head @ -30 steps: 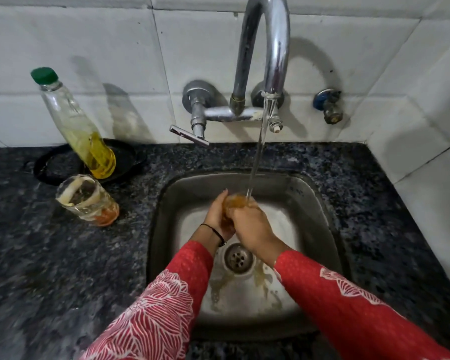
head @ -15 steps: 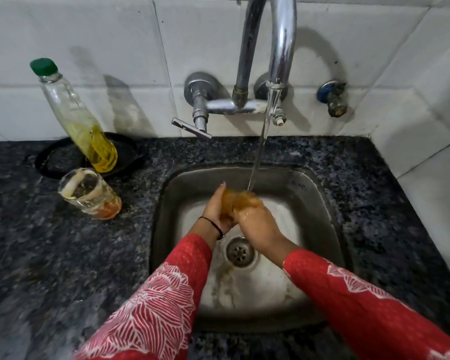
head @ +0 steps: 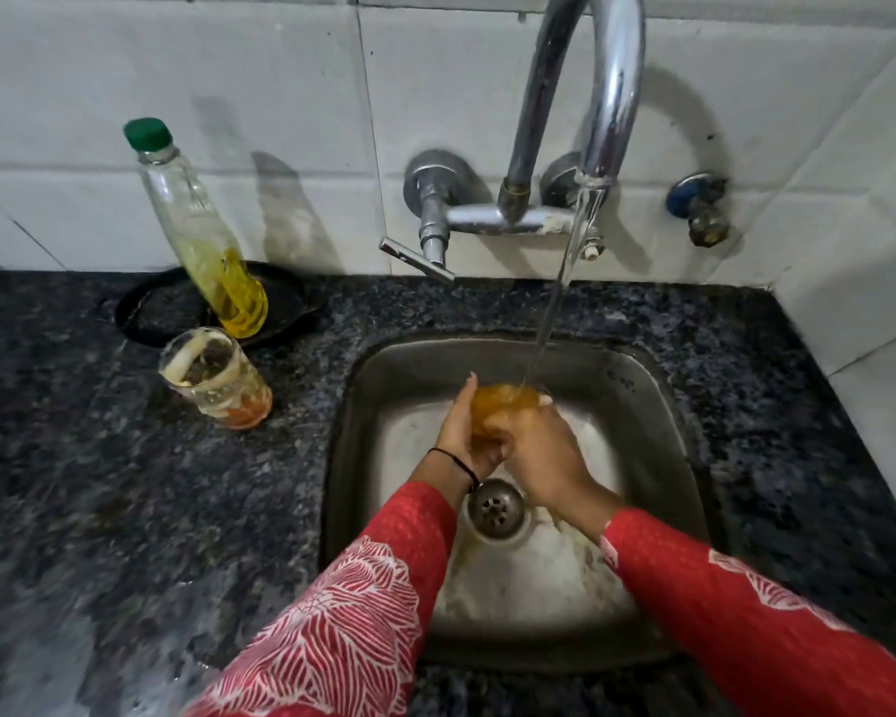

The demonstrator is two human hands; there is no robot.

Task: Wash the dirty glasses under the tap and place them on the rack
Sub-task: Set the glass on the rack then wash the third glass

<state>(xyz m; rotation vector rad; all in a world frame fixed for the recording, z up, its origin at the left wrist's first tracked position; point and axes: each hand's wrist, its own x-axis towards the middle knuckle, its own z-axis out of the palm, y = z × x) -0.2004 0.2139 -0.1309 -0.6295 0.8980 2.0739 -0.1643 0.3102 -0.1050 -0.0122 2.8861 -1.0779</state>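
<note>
glass point(head: 503, 406) under tap point(head: 611, 95) stream over sink point(head: 658, 385), L hand point(head: 464, 432) + R hand point(head: 539, 452) both wrapped round it; wet, prob slick + fragile, so grip mid-body w/ full palm, not rim.

My red sleeves point(head: 353, 613) with white line-drawn flowers, orange-tinted glass point(head: 503, 406), green-capped bottle point(head: 203, 240) of yellow liquid, black grey-speckled counter point(head: 99, 509), white tiles point(head: 280, 69), silver tap point(head: 611, 95)

White glazed tiles point(head: 239, 80) with thin grey joints cover the back wall and meet a second tiled wall point(head: 870, 261) in a corner at the right. Below runs a dark speckled stone worktop point(head: 73, 483) with a steel sink point(head: 660, 390) sunk into it. Soft shadows fall on the tiles
</note>
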